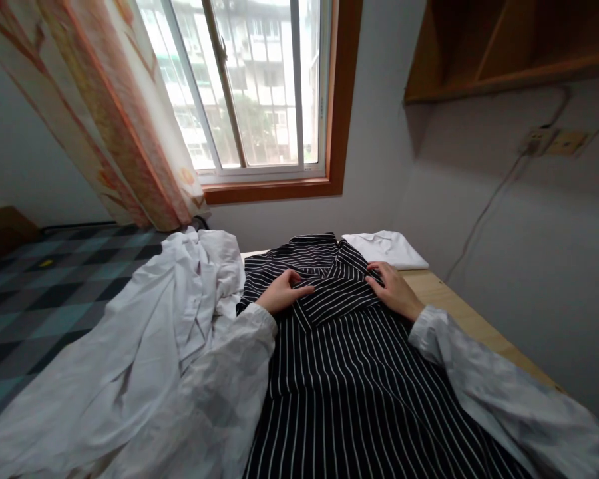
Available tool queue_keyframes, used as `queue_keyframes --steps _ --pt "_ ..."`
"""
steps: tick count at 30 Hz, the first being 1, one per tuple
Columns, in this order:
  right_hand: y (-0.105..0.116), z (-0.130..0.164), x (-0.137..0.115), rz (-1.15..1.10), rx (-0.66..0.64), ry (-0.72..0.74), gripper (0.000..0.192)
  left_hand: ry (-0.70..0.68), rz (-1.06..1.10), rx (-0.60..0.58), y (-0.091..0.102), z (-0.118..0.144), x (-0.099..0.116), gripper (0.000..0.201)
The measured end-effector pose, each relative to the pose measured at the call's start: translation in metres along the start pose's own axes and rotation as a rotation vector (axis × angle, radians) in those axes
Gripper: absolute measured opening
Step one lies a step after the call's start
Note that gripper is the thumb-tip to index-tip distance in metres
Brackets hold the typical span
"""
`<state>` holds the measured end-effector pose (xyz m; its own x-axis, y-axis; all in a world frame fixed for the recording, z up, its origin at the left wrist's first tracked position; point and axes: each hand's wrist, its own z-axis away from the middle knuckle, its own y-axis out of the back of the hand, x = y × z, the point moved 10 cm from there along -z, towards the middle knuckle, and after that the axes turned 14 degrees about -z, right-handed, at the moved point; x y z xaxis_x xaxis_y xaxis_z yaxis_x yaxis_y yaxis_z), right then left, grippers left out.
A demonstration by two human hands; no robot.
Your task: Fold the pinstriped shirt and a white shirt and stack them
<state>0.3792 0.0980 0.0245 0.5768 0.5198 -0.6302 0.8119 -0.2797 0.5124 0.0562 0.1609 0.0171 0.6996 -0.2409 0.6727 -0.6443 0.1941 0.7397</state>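
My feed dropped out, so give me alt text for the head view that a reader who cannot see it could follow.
Both hands press flat on a black striped shirt spread over a wooden table: the left hand and the right hand rest near its collar. A crumpled white garment lies to the left, a folded white cloth behind, under a window.

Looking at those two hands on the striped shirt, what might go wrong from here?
1. The left hand and right hand press the striped shirt only near its collar, so the lower cloth may wrinkle or slide.
2. The crumpled white garment touches the shirt's left edge and may get caught under it.
3. The folded white cloth lies just beyond the collar and could get pushed.
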Motion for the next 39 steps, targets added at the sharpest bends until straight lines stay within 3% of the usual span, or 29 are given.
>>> queue_keyframes --steps 5,8,11,14,17,20,23,25,30,34,37,39 --pt "-0.018 -0.072 -0.012 0.107 -0.196 0.184 0.052 -0.048 -0.139 -0.138 -0.006 0.002 0.002 0.066" --pt "-0.046 -0.105 -0.002 0.251 -0.354 0.153 0.060 -0.049 -0.095 -0.150 -0.003 -0.001 -0.003 0.065" --pt "-0.068 -0.117 0.011 0.403 -0.486 0.094 0.052 -0.074 0.003 -0.142 0.002 -0.005 -0.004 0.065" --pt "-0.073 -0.119 0.019 0.493 -0.555 0.086 0.030 -0.111 0.099 -0.127 0.007 -0.007 -0.002 0.062" --pt "-0.057 -0.124 0.029 0.539 -0.508 0.049 0.022 -0.130 0.155 -0.128 0.005 -0.008 -0.002 0.058" --pt "-0.022 -0.132 0.043 0.578 -0.293 -0.063 0.025 -0.122 0.163 -0.093 0.004 -0.011 -0.006 0.055" --pt "0.013 -0.129 0.060 0.607 -0.061 -0.229 0.028 -0.124 0.111 0.021 0.009 -0.012 -0.008 0.047" --pt "0.023 -0.122 0.069 0.597 0.023 -0.337 0.028 -0.129 0.036 0.119 0.014 -0.009 -0.008 0.043" --pt "0.010 -0.104 0.061 0.512 0.100 -0.398 0.032 -0.121 -0.086 0.194 0.014 -0.002 -0.008 0.036" --pt "-0.013 -0.084 0.050 0.540 -0.003 -0.421 0.049 -0.146 -0.105 0.170 0.011 -0.002 -0.006 0.031" --pt "-0.022 -0.073 0.052 0.557 -0.109 -0.456 0.033 -0.153 -0.110 0.163 0.010 -0.003 -0.005 0.031" --pt "-0.018 -0.071 0.058 0.521 -0.106 -0.493 0.025 -0.161 -0.109 0.167 0.010 -0.003 -0.004 0.030"
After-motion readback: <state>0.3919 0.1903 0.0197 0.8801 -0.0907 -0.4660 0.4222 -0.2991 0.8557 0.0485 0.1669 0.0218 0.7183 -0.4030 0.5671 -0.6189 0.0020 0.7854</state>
